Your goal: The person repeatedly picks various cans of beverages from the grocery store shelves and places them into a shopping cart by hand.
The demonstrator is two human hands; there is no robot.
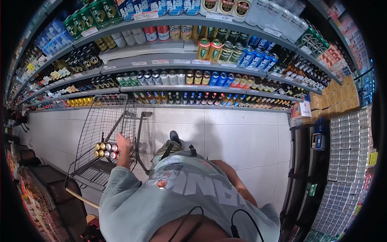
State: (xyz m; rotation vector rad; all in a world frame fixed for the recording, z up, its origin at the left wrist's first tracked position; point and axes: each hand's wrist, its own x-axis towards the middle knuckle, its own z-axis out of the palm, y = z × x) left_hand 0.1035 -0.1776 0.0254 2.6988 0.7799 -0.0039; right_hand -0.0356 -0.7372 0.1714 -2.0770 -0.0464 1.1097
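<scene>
Eight cans (106,150) sit in the cart (104,165), the left hand (123,142) just beside them. I can't tell how open its grip is or whether it holds anything; the right hand is hidden.

A loose, pale grey-green T-shirt (133,199) with short sleeves (117,183) is worn, its front printed with large whitish letters (200,184) and a small orange-toned figure (162,184), while thin black cords (235,231) are seen near the neck, and olive trousers (172,147) and a dark shoe (174,135) are worn below
</scene>
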